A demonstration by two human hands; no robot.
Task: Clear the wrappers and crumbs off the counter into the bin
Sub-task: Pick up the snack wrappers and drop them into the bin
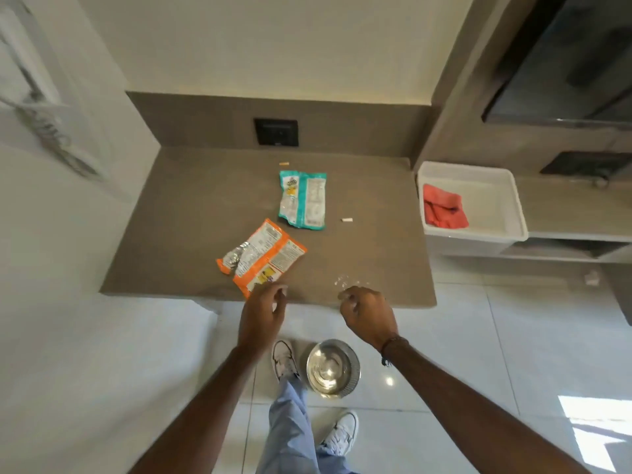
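An orange wrapper (262, 257) lies near the front edge of the brown counter (178, 234). A teal wrapper (302, 199) lies flat behind it. Small crumbs (343, 280) are scattered by the front edge, with one pale scrap (346, 219) mid-counter and another scrap (284, 163) near the back wall. My left hand (261, 311) hovers at the orange wrapper's front corner, fingers apart, holding nothing. My right hand (367, 311) is curled loosely just before the crumbs, fingertips pinched together. A shiny steel bin (333, 368) stands on the floor below, between my arms.
A white tub (492, 203) with a red cloth (444, 206) sits on a lower shelf to the right of the counter. A black socket (276, 132) is set in the backsplash. My shoes and legs stand on the tiled floor beside the bin.
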